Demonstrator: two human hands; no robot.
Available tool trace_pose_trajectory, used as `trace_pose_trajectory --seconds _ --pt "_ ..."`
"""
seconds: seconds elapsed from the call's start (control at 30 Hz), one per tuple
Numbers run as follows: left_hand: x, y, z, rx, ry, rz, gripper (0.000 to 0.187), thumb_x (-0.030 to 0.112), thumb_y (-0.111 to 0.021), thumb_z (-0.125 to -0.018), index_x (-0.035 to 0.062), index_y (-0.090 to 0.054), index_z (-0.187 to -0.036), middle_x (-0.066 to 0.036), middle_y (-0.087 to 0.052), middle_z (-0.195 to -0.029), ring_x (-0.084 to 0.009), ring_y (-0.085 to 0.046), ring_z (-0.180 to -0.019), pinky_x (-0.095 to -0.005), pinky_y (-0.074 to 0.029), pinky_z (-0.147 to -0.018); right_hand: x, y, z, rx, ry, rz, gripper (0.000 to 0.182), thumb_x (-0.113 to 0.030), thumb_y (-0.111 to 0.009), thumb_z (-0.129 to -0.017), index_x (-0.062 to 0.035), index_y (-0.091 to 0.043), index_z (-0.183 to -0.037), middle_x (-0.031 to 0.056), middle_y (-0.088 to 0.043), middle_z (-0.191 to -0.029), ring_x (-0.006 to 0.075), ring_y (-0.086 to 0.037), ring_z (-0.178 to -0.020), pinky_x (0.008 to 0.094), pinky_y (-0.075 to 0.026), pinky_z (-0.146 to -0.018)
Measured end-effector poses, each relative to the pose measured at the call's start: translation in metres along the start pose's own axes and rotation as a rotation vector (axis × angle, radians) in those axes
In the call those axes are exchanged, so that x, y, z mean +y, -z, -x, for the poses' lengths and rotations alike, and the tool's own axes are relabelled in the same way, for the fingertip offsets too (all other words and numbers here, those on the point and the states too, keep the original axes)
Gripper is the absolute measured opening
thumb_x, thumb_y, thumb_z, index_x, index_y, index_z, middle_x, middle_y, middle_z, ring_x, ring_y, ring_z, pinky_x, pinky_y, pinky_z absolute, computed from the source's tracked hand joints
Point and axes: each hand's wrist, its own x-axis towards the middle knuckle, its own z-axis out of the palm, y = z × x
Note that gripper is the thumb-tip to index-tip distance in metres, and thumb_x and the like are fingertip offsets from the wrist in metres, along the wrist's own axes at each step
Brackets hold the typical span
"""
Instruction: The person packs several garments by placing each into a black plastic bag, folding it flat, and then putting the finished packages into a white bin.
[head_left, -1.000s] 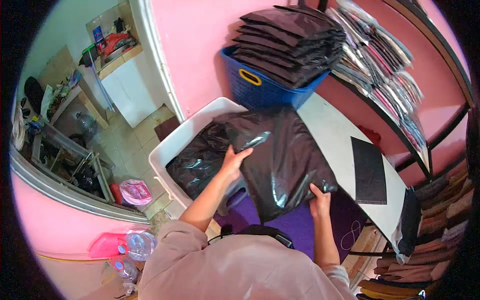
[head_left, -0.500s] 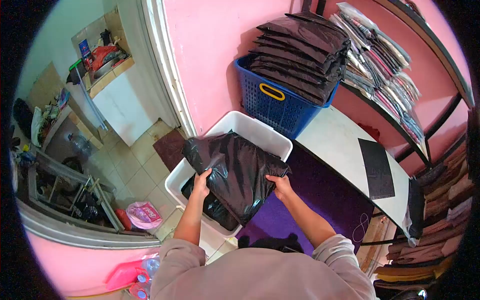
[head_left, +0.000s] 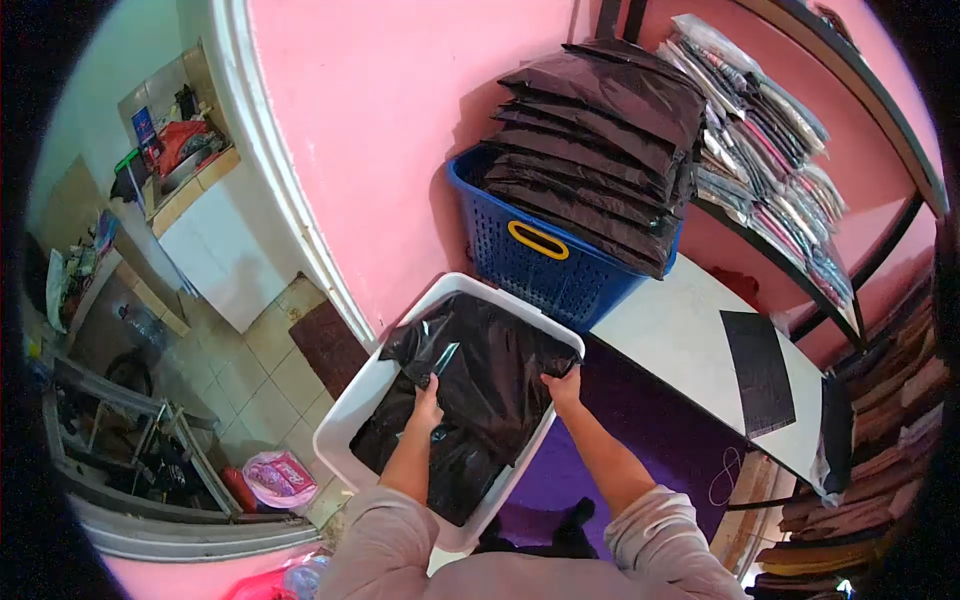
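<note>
In the head view, both forearms reach forward and down from grey-pink sleeves into the white plastic bin [head_left: 352, 420] on the floor. The left hand [head_left: 428, 410] lies inside the bin, fingers curled down onto the near left part of the black plastic package [head_left: 480, 365]; whether it pinches the film or only presses on it cannot be told. The right hand [head_left: 565, 388] sits at the bin's right rim, fingers closed over the package's right edge, thumb side hidden under the wrapping. The package lies across the far half of the bin, its far corner close to the far rim, on top of more dark bagged goods whose count is unclear. Just beyond the bin's far corner, against the pink wall, stands a blue basket [head_left: 520, 250] heaped with a stack of like dark packages [head_left: 600, 150]. To the right, a white tabletop [head_left: 680, 340] carries 1 flat black bag [head_left: 760, 370] toward its right edge; the tabletop's near edge overlaps a purple mat [head_left: 650, 420]. Shelf packs at the upper right are blurred by lens curve.
</note>
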Motion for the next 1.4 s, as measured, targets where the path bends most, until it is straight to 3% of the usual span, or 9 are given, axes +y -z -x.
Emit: trace_pose_trajectory --seconds 0.2,0.33,0.43,0.53,0.7,0.97,1.03,1.17,1.4 --pt "-0.051 0.035 -0.068 0.423 0.241 -0.625 0.073 0.035 -0.057 -0.082 0.0034 -0.016 -0.134 -0.015 -0.032 -0.131 -0.0297 -0.041 -0.114 -0.0468 -0.038 -0.088 0.048 -0.024 -0.014 0.174 0.347 0.666 0.09 -0.007 -0.067 -0.06 -0.0026 -0.014 -0.132 0.0272 -0.03 -0.129 0.0446 -0.026 -0.12 0.0442 -0.034 -0.093" --pt "-0.043 -0.004 -0.009 0.59 -0.829 -1.278 0.077 0.037 -0.057 -0.08 0.0048 -0.014 -0.136 -0.015 -0.015 -0.141 -0.0318 -0.022 -0.127 -0.0516 -0.022 -0.098 0.041 -0.031 0.017 -0.417 0.285 1.299 0.108 -0.021 -0.076 -0.056 -0.0144 -0.006 -0.138 0.0235 -0.012 -0.139 0.044 -0.016 -0.125 0.0469 -0.024 -0.1" --pt "-0.049 0.004 -0.016 0.422 -0.913 -1.972 0.087 0.059 -0.049 -0.076 0.0136 -0.01 -0.138 -0.014 -0.012 -0.142 -0.0313 -0.015 -0.13 -0.0608 -0.014 -0.097 0.047 -0.043 0.027 -0.852 -0.102 1.78 0.113 -0.031 -0.079 -0.056 -0.0223 -0.002 -0.139 0.0212 -0.005 -0.142 0.0397 -0.016 -0.128 0.0442 -0.025 -0.1" --pt "-0.024 0.0 -0.018 0.171 -0.296 -1.882 0.094 0.072 -0.043 -0.068 0.0205 -0.007 -0.139 -0.009 -0.001 -0.144 -0.0295 -0.005 -0.132 -0.0667 -0.006 -0.094 0.069 -0.042 0.022 -0.825 -0.103 1.802 0.112 -0.039 -0.076 -0.06 -0.0261 0.003 -0.138 0.0202 0.002 -0.142 0.0369 -0.015 -0.129 0.0427 -0.027 -0.098" --pt "-0.005 0.007 -0.033 0.026 -0.092 -1.791 0.093 0.068 -0.044 -0.072 0.0231 0.002 -0.138 -0.005 0.008 -0.144 -0.0266 0.001 -0.133 -0.0617 -0.008 -0.098 0.067 -0.04 0.014 -0.899 -0.01 1.75 0.089 -0.038 -0.069 -0.067 -0.0191 -0.018 -0.137 0.0229 -0.018 -0.138 0.036 -0.028 -0.124 0.0415 -0.032 -0.094" --pt "-0.025 0.001 0.008 0.044 -0.167 -1.691 0.081 0.053 -0.047 -0.08 0.0157 -0.006 -0.139 -0.014 0.005 -0.143 -0.0341 0.001 -0.131 -0.0559 -0.011 -0.101 0.002 0.011 0.057 -0.731 0.735 1.304 0.04 -0.017 -0.06 -0.07 -0.0063 -0.053 -0.108 0.0142 -0.053 -0.109 0.0286 -0.049 -0.105 0.0379 -0.042 -0.083" --pt "-0.038 0.013 0.014 -0.025 -0.463 -1.615 0.064 0.04 -0.057 -0.079 0.0082 -0.035 -0.13 -0.019 -0.027 -0.135 -0.035 -0.028 -0.124 -0.0482 -0.028 -0.097 0.004 0.042 0.07 -0.558 1.161 0.773 0.026 -0.011 -0.056 -0.07 -0.007 -0.056 -0.096 0.0107 -0.056 -0.094 0.028 -0.052 -0.097 0.0364 -0.043 -0.081" --pt "-0.028 -0.014 0.074 -0.144 -0.693 -1.318 0.024 0.015 -0.058 -0.078 -0.0022 -0.06 -0.095 -0.017 -0.06 -0.097 -0.0298 -0.058 -0.09 -0.037 -0.044 -0.078 0.019 0.133 0.091 -0.592 1.011 0.864 0.022 -0.01 -0.055 -0.069 -0.0067 -0.058 -0.091 0.0095 -0.057 -0.089 0.0275 -0.054 -0.093 0.0381 -0.044 -0.081" --pt "-0.053 -0.119 0.145 -0.007 -0.91 -1.144 0.016 0.005 -0.054 -0.076 -0.0007 -0.06 -0.09 -0.016 -0.058 -0.092 -0.0314 -0.055 -0.085 -0.0377 -0.043 -0.076 0.138 0.334 0.116 -0.627 0.192 1.155 0.025 -0.018 -0.046 -0.081 -0.0122 -0.057 -0.102 0.0137 -0.06 -0.093 0.0326 -0.059 -0.083 0.0432 -0.048 -0.073"
